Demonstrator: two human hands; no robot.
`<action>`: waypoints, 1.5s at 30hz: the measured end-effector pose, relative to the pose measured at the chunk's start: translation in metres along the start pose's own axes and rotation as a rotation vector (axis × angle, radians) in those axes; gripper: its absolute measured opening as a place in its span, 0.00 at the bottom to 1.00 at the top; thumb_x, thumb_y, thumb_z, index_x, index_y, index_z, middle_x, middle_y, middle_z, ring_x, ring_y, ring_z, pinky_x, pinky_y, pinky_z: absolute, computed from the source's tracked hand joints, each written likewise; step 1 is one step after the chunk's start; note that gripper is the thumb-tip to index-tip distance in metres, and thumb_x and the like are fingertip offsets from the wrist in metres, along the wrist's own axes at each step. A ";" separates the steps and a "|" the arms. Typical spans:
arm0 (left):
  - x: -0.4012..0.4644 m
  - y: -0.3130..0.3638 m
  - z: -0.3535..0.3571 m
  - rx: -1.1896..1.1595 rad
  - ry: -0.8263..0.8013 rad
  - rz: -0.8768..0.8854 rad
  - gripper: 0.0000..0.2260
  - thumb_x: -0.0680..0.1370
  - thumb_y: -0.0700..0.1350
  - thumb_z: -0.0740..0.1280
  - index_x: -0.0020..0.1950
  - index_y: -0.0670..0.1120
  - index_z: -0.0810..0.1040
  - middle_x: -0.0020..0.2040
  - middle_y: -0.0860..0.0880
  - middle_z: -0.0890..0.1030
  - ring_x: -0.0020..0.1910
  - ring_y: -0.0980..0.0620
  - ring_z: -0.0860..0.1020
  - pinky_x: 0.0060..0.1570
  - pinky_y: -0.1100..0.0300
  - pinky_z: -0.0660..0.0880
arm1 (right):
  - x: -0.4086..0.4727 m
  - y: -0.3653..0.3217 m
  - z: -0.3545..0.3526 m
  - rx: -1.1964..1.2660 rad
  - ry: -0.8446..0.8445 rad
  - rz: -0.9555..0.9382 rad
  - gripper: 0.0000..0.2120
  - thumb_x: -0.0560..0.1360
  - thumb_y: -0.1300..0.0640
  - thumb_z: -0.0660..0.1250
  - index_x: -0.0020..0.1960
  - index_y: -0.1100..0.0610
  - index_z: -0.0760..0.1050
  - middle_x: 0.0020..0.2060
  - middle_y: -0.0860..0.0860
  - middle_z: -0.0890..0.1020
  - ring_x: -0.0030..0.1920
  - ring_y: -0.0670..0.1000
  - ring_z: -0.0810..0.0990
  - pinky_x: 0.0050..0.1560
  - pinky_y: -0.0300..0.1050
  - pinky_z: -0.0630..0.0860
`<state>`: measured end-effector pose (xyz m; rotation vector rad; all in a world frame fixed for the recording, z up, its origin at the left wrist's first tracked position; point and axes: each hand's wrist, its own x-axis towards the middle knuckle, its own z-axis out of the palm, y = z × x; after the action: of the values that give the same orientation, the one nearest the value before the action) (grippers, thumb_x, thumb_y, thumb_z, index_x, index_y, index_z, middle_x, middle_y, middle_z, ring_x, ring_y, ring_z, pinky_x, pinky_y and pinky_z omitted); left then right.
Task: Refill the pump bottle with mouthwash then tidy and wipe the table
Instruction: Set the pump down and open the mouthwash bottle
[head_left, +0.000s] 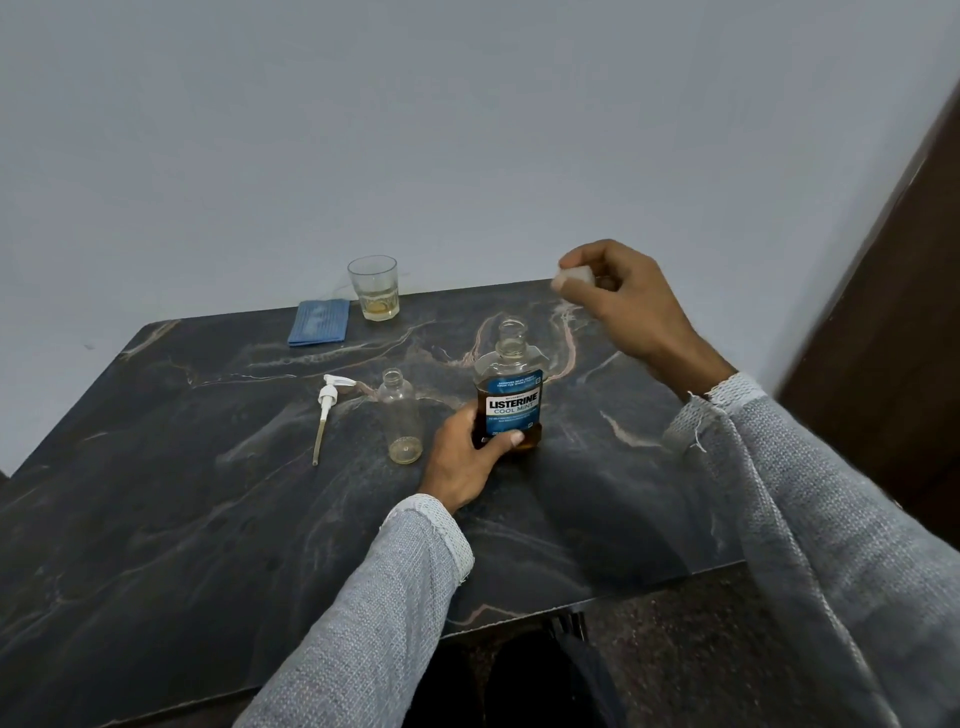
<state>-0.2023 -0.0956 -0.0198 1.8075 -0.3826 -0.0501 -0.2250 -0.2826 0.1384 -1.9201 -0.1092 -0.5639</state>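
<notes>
Mouthwash bottle (510, 410) is standing uncapped at mid-table, the left hand (464, 457) wrapping its base while the right hand (618, 301) is pinching the white cap (571, 276) aloft. Just beside it, the empty pump bottle (401, 415) is waiting with its narrow neck open, so a hasty pour is risking spills

Left hand (462, 460) grips the uncapped, blue-labelled amber mouthwash bottle (510, 400). Right hand (621, 301), raised beyond it, pinches the small white cap (571, 277). The empty clear plastic bottle (401, 423) stands just left of the left hand.
</notes>
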 end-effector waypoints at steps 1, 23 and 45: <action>0.000 -0.001 0.000 -0.009 0.003 0.002 0.18 0.72 0.46 0.75 0.60 0.55 0.75 0.57 0.55 0.82 0.57 0.58 0.80 0.62 0.52 0.76 | 0.000 0.007 -0.004 0.030 0.048 0.016 0.09 0.74 0.54 0.72 0.53 0.52 0.78 0.47 0.47 0.80 0.43 0.43 0.77 0.38 0.31 0.73; 0.000 -0.002 0.000 -0.007 0.010 -0.030 0.22 0.73 0.46 0.75 0.65 0.52 0.74 0.61 0.52 0.81 0.60 0.56 0.79 0.64 0.50 0.74 | -0.046 0.150 -0.012 -0.116 0.276 0.201 0.13 0.71 0.59 0.75 0.50 0.54 0.72 0.45 0.48 0.79 0.43 0.46 0.78 0.41 0.36 0.76; -0.006 0.005 -0.004 -0.017 0.017 -0.043 0.23 0.71 0.46 0.76 0.63 0.53 0.73 0.62 0.52 0.80 0.60 0.55 0.78 0.64 0.51 0.74 | -0.080 0.139 0.001 -0.415 0.289 0.086 0.24 0.71 0.49 0.72 0.63 0.52 0.69 0.62 0.50 0.70 0.60 0.47 0.67 0.59 0.42 0.63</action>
<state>-0.2086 -0.0911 -0.0146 1.7980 -0.3306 -0.0679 -0.2492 -0.3249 -0.0141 -2.2033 0.2965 -0.8485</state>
